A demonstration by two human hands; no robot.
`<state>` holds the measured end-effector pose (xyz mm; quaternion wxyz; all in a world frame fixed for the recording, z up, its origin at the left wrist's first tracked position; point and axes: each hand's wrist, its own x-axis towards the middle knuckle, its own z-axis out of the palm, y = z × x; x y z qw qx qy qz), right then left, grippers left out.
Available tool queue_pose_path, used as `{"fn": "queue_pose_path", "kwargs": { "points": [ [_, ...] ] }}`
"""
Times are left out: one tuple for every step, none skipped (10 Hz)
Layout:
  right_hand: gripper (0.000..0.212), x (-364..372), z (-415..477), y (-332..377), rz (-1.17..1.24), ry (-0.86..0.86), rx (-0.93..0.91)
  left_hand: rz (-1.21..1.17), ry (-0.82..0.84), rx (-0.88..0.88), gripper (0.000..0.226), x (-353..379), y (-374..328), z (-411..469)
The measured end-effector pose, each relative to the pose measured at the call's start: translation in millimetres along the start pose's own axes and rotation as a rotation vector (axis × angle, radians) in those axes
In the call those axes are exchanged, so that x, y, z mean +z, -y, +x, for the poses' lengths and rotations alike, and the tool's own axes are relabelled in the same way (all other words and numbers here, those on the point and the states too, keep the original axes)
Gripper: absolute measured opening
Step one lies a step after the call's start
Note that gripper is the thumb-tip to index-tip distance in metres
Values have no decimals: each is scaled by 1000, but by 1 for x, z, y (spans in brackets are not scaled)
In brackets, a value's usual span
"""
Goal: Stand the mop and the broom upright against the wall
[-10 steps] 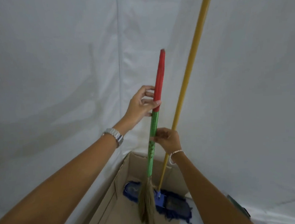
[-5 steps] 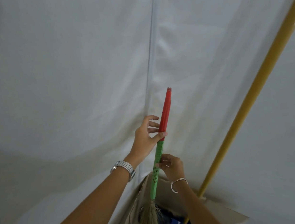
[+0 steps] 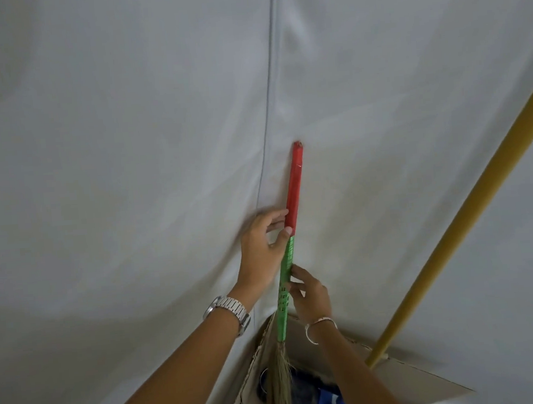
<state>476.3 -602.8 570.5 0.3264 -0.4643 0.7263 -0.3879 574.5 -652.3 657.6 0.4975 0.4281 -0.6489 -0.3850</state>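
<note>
- Leaning already against the white wall (image 3: 127,149): mop (image 3: 470,217), its yellow pole slanting up to the right, foot inside the cardboard box (image 3: 410,385), blue head low at the box's near edge.
- Standing near upright: broom (image 3: 293,199), red tip touching the wall beside the corner seam, bristles down in the box.
- Pinching the red-green join: left hand (image 3: 263,253), thumb and fingers closed on the handle.
- Steadying the green part below: right hand (image 3: 309,294), fingers resting on it, grip loose.
- Remaining, by judgement: letting go and checking that the broom stays put.
</note>
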Motion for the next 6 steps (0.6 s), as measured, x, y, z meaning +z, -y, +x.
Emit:
{"fn": "queue_pose_path", "kwargs": {
  "points": [
    [58, -2, 1, -3, 94, 38, 27, 45, 53, -2, 35, -3, 1, -2],
    [68, -5, -2, -9, 62, 81, 14, 79, 80, -9, 38, -5, 1, -8],
    [70, -12, -7, -18, 49, 79, 9, 100, 23, -12, 38, -3, -1, -21],
    [68, -26, -22, -33, 59, 61, 54, 226, -7, -30, 33, 0, 1, -36],
    [65, -46, -43, -49, -38, 62, 28, 315, -20, -49, 33, 6, -4, -50],
    [59, -77, -56, -39, -226, -36, -65, 372, -36, -15, 36, 7, -25, -57]
  ]
}}
